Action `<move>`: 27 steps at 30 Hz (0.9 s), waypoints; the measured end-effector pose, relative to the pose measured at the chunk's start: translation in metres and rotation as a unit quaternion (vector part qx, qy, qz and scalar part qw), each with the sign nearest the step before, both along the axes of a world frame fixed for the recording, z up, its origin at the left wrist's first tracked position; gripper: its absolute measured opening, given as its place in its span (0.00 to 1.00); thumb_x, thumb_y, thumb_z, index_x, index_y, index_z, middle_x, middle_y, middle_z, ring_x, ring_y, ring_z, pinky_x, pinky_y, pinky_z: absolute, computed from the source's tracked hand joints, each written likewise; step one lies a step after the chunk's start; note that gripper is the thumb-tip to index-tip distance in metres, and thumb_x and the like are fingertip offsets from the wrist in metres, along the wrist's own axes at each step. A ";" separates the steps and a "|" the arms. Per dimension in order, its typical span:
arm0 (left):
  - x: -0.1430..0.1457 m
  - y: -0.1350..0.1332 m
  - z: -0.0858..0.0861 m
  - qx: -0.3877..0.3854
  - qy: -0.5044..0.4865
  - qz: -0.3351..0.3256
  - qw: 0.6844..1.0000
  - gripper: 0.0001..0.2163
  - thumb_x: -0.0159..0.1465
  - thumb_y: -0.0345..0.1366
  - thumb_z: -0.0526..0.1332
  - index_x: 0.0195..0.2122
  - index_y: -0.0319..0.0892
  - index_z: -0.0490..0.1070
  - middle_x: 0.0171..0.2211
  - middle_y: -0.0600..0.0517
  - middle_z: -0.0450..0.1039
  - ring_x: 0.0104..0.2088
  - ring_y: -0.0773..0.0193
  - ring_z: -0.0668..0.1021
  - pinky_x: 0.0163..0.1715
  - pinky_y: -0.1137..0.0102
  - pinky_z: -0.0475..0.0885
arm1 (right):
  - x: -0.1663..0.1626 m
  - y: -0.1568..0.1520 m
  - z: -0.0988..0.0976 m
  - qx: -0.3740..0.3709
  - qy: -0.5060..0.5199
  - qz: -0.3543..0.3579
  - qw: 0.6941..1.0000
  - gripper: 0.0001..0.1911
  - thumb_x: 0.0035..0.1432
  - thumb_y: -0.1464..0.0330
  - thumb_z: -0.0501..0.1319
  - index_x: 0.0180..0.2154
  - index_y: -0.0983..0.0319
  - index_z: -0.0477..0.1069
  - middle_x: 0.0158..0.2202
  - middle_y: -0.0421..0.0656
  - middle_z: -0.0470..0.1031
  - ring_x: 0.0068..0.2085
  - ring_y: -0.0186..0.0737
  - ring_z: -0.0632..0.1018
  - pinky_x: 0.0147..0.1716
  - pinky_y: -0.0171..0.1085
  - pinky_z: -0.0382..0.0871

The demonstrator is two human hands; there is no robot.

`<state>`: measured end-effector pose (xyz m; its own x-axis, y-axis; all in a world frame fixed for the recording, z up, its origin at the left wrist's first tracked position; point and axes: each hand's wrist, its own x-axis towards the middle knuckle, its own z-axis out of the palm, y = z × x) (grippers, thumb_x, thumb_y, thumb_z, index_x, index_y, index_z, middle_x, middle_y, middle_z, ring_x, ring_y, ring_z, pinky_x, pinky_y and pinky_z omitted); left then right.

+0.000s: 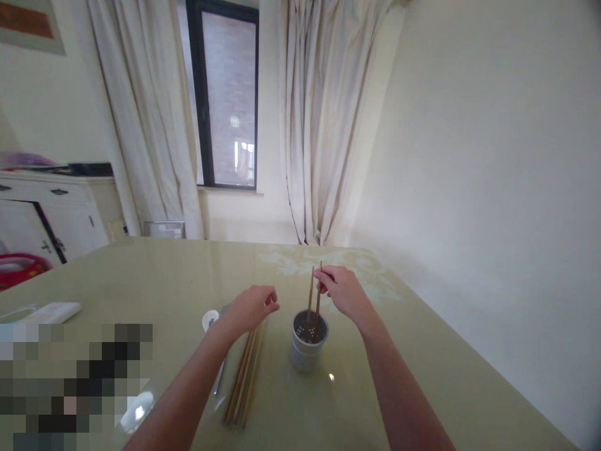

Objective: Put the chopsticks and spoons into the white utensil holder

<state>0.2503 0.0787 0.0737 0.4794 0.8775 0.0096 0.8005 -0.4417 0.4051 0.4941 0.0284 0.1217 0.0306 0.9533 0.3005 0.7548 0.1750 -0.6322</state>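
The cup (304, 358) stands on the worktop (347, 401), two chopsticks (310, 300) leaning slightly in it. Above the cup, the right hand's (344, 292) fingers pinch one near its top. Left of the cup, the left hand (251, 307), fingers curled, whether pressed together unclear, hangs over more chopsticks (241, 388).

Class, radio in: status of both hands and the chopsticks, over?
Right hand pinching one chopstick in cup; second chopstick beside it. Left hand: nothing visibly held, hiding far ends of some loose chopsticks.
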 end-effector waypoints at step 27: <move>-0.016 -0.036 0.066 0.016 -0.335 -0.083 0.938 0.15 0.67 0.49 0.61 0.32 0.42 0.75 0.25 0.57 0.70 0.26 0.68 0.70 0.27 0.73 0.64 | -0.008 -0.035 0.037 0.122 0.094 -0.039 0.987 0.21 0.70 0.50 0.63 0.35 0.60 0.81 0.30 0.44 0.83 0.29 0.41 0.81 0.30 0.37 0.70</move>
<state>0.2347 0.0428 0.1398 0.4871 0.7851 0.3825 0.2894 -0.5584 0.7774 0.4858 -0.0065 0.1586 0.1782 0.8461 0.5023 0.6458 0.2846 -0.7085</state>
